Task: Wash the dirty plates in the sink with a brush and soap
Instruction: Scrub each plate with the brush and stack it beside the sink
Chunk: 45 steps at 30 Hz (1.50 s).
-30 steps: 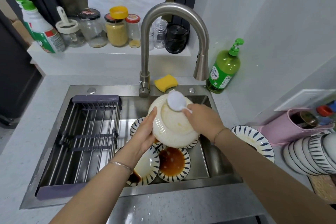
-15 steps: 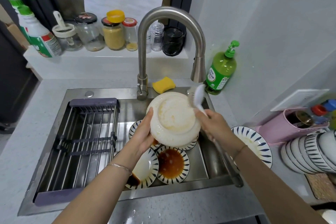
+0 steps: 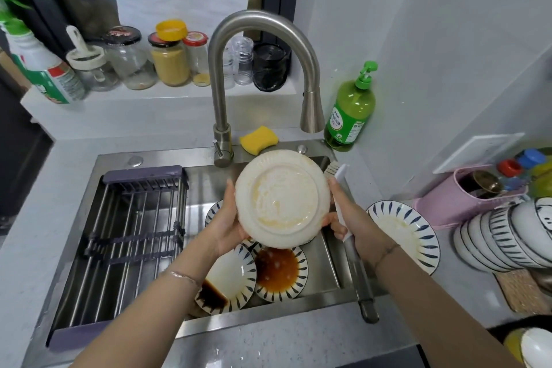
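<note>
Over the steel sink (image 3: pixel 331 266) I hold a plate (image 3: pixel 282 199) with its white, soapy underside facing me. My left hand (image 3: pixel 228 225) grips its left rim. My right hand (image 3: pixel 351 219) holds the right rim and also grips a long white-and-grey dish brush (image 3: pixel 343 185), whose bristles stick up beside the plate's upper right edge. Below lie blue-striped plates: one with orange-brown sauce (image 3: pixel 279 272), one with a dark sauce smear (image 3: pixel 228 284). A green soap pump bottle (image 3: pixel 349 110) stands behind the sink at the right.
The faucet (image 3: pixel 257 75) arches over the sink; no water runs. A yellow sponge (image 3: pixel 258 136) lies by its base. A drying rack (image 3: pixel 131 236) fills the sink's left half. A striped plate (image 3: pixel 406 233), stacked bowls (image 3: pixel 504 236) and a pink holder (image 3: pixel 457 200) sit on the right counter.
The brush has come off the plate's back and swung to its right edge. My right hand now holds the plate's right rim with the brush still in it.
</note>
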Available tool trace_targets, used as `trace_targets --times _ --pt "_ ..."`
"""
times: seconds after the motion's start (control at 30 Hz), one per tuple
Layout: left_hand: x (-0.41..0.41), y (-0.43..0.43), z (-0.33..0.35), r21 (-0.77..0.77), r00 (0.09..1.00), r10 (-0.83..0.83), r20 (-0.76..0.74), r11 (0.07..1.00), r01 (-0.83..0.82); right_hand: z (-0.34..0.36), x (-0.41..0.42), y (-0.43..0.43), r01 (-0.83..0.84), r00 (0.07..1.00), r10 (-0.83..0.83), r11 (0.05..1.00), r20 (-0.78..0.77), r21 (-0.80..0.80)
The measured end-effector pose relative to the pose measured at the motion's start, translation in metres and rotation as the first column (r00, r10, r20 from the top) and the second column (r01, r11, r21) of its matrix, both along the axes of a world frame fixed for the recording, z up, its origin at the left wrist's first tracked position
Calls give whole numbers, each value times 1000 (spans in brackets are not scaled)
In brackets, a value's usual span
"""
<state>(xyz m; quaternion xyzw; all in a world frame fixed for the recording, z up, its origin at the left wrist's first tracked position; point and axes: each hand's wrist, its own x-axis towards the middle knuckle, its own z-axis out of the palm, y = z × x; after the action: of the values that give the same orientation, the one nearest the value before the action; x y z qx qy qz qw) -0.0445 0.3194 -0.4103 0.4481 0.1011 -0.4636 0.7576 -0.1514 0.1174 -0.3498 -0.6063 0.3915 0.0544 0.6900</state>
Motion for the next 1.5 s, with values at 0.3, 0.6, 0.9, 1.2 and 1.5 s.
trace_targets --times 0.3,0.6,0.9,1.2,1.5 --pt "11 -10 17 32 972 -227 -55 973 229 11 -15 -23 -125 978 173 932 114 -339" --pt "3 -73 19 201 924 -181 336 973 117 0 -51 -62 -25 981 124 838 146 -545" --pt "-45 -172 17 373 799 -387 459 901 222 -27 -117 -129 64 995 -10 810 95 -582" --pt "-74 -224 -23 541 636 -577 513 792 282 -70 -155 -178 -4 999 38 731 35 -682" --pt "-92 -236 -58 601 596 -611 521 758 252 -91 -162 -188 7 996 56 700 64 -714"
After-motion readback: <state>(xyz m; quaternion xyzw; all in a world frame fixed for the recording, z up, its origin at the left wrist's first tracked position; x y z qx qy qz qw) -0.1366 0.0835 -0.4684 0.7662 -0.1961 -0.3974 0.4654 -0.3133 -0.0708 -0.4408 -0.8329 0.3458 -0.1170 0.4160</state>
